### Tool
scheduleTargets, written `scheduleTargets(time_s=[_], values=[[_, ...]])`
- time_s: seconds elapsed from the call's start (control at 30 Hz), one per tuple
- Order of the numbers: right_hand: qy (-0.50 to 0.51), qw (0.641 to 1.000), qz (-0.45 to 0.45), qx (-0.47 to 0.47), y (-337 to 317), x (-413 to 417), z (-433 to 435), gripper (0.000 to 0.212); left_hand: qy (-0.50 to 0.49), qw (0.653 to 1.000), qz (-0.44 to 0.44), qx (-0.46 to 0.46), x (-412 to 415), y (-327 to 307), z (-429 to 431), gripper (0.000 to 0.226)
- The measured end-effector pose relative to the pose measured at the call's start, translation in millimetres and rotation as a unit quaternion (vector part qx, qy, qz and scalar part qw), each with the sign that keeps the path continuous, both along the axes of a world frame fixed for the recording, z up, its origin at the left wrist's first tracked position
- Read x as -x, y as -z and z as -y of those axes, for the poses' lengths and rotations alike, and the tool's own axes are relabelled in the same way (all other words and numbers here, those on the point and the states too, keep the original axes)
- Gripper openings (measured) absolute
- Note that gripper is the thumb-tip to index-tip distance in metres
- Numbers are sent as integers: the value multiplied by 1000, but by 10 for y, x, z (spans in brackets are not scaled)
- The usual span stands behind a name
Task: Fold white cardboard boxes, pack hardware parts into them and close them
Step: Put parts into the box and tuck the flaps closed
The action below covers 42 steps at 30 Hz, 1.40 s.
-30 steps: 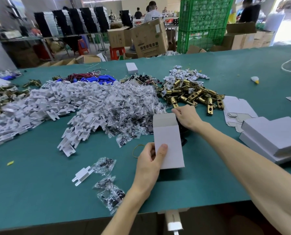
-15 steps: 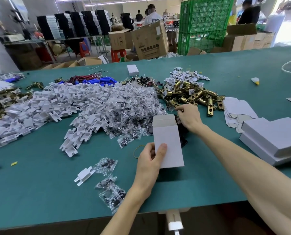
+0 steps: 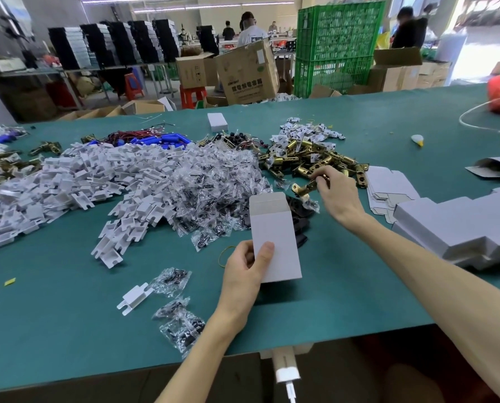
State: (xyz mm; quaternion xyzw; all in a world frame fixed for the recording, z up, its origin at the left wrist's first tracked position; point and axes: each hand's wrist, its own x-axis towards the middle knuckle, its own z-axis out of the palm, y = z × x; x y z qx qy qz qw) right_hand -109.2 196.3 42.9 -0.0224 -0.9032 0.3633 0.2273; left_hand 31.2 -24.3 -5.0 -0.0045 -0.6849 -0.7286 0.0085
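My left hand [image 3: 247, 269] grips the lower left corner of a folded white cardboard box [image 3: 273, 237], thumb on its front face; the box's top flap stands open at the far end. My right hand [image 3: 337, 189] pinches a brass latch part [image 3: 302, 190] just beyond and to the right of the box's open end. The heap of brass latch parts [image 3: 312, 158] lies right behind that hand. Black parts [image 3: 299, 216] lie on the table behind the box, partly hidden by it.
Piles of white plastic pieces [image 3: 77, 181] and small screw bags [image 3: 211, 184] fill the left and middle of the green table [image 3: 68, 315]. Flat box blanks [image 3: 385, 187] and stacked folded boxes [image 3: 458, 225] sit at the right. Loose screw bags [image 3: 178, 324] lie near the front edge.
My right hand has moved from the box's open end to the brass heap and lifted one latch part. My left hand and the box have stayed put.
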Motion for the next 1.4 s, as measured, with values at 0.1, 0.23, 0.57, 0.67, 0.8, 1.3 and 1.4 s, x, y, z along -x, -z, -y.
scheduleTargets(time_s=[0.1,0.23,0.57,0.67,0.8,1.3,1.4], values=[[2,1000,-14,-14,-43,-103,-83,18,1,1000,-6,-10,-7,-4,2,44],[-12,997,-70,-21,-186,-288,-143,17,13,1000,-18,-12,-17,2,9,44],[-180,957,-227,9,-1024,-900,240,13,35,999,-34,-17,-37,-19,27,44],[-225,950,-198,-86,-1048,-997,400,13,43,998,-39,-24,-44,-23,31,43],[-252,943,-116,-185,-977,-1019,549,13,43,998,-41,-27,-37,-26,41,42],[-256,918,51,-298,-698,-1053,768,25,32,998,-8,-47,8,29,46,31],[-262,890,86,-364,-684,-1058,799,37,32,999,-4,-41,15,38,45,26]])
